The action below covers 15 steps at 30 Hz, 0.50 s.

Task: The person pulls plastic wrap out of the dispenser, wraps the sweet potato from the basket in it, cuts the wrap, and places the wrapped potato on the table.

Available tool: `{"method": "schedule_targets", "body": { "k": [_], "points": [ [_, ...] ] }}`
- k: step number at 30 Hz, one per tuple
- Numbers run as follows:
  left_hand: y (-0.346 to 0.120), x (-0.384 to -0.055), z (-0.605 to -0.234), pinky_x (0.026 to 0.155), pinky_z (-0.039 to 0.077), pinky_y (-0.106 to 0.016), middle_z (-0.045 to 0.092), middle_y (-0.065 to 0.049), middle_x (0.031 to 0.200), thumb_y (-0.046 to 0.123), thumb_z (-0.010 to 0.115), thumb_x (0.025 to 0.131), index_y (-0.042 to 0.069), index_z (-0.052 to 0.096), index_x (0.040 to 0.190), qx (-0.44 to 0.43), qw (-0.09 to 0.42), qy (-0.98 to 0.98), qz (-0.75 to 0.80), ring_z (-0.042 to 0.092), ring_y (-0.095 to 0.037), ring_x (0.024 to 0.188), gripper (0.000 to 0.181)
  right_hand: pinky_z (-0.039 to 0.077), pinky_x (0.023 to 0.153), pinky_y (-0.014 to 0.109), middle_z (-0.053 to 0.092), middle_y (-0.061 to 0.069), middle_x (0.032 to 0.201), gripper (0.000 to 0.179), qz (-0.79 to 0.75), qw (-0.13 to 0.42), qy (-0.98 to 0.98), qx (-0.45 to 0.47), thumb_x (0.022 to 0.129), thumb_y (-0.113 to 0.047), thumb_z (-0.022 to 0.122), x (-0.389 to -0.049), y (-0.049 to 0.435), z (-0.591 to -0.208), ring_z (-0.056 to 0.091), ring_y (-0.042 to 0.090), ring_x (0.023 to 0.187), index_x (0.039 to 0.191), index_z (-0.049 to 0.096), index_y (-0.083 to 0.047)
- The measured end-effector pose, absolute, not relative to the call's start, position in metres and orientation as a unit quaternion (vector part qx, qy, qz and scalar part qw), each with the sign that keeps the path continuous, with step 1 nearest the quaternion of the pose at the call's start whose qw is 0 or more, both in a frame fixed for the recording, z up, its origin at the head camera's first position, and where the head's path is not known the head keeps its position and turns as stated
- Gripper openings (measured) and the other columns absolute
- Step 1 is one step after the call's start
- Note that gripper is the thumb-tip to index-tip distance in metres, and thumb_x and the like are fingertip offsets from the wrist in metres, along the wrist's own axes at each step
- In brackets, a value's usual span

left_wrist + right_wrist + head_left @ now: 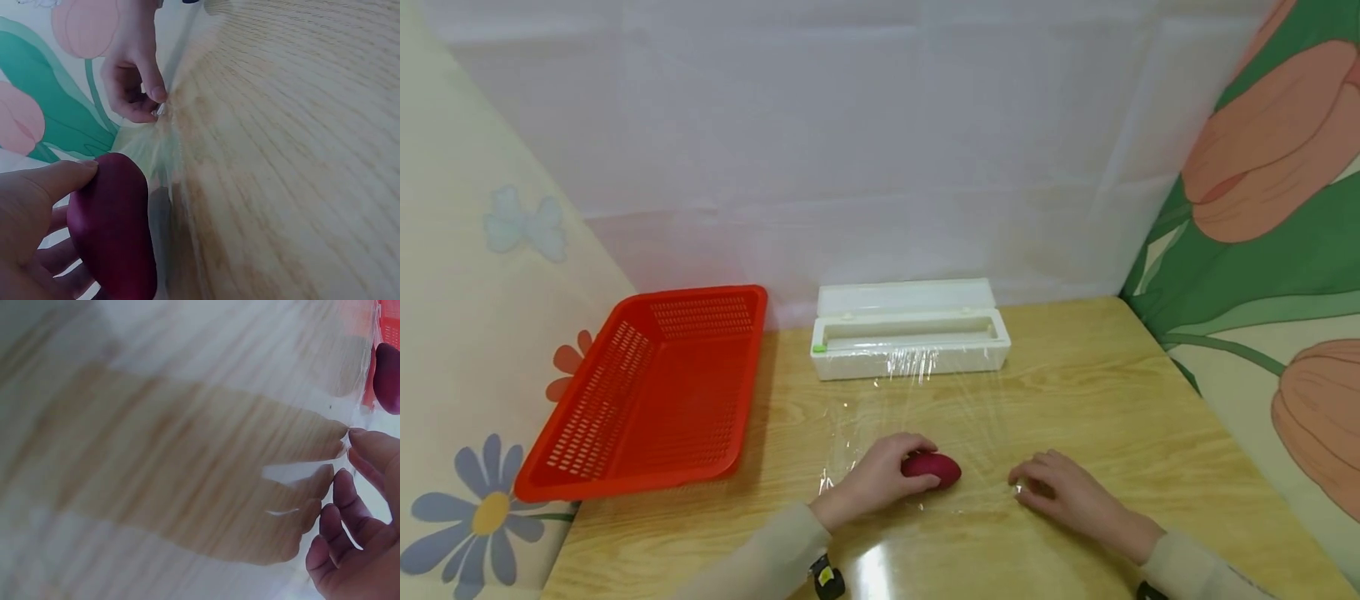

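A smooth, dark red, sweet-potato-shaped thing (pixel 942 469) is gripped by my left hand (pixel 880 475), thumb on the near side and fingers over the far side. It is over a sheet of cling film (pixel 977 433) drawn out from a white cling film box (pixel 917 361) with a raised lid. To the right of it, my right hand (pixel 1071 498) pinches the film's edge between thumb and fingertip, low over the table. In the left wrist view, the dark red thing (pixel 115 225) fills the lower left, and the right hand (pixel 130 84) holds a gathered bit of film.
A red plastic basket (pixel 747 400) with slotted walls stands on the left of the wooden table (pixel 1075 375). White cloth (pixel 865 150) hangs behind the box. Flower-patterned panels (pixel 1262 275) flank the table.
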State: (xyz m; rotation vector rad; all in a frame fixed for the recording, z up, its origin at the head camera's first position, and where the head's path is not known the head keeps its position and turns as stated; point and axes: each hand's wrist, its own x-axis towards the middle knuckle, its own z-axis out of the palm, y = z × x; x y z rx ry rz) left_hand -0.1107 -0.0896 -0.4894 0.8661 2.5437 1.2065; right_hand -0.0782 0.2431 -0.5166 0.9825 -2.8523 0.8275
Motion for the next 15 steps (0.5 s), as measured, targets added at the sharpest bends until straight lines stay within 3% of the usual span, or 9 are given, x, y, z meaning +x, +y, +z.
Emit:
{"method": "schedule_targets", "body": {
  "k": [6, 12, 15],
  "points": [
    [-0.09, -0.108, -0.494, 0.093, 0.056, -0.031, 0.072, -0.009, 0.124, 0.031, 0.081, 0.093, 0.004, 0.071, 0.126, 0.283, 0.088, 0.865, 0.405, 0.067, -0.021, 0.11, 0.044, 0.042, 0.066, 0.023, 0.05, -0.022, 0.086, 0.015, 0.262, -0.006, -0.915, 0.305, 0.095, -0.019, 0.077, -0.078, 0.242, -0.512, 0.044, -0.002, 0.079, 0.108, 0.073, -0.024],
    [-0.098, -0.103, -0.496, 0.095, 0.057, -0.037, 0.068, -0.012, 0.124, 0.033, 0.079, 0.094, 0.004, 0.063, 0.138, 0.278, 0.084, 0.868, 0.401, 0.066, -0.025, 0.11, 0.055, 0.041, 0.065, 0.024, 0.051, -0.021, 0.087, 0.014, 0.264, -0.005, -0.913, 0.311, 0.095, -0.021, 0.077, -0.079, 0.241, -0.509, 0.043, -0.002, 0.079, 0.109, 0.073, -0.024],
    [-0.102, -0.101, -0.498, 0.093, 0.057, -0.037, 0.067, -0.011, 0.122, 0.032, 0.08, 0.094, 0.005, 0.062, 0.136, 0.272, 0.085, 0.864, 0.416, 0.066, -0.025, 0.108, 0.053, 0.041, 0.065, 0.024, 0.051, -0.021, 0.087, 0.015, 0.261, 0.004, -0.911, 0.319, 0.095, -0.021, 0.078, -0.078, 0.24, -0.509, 0.043, -0.002, 0.079, 0.108, 0.072, -0.024]
  ]
}}
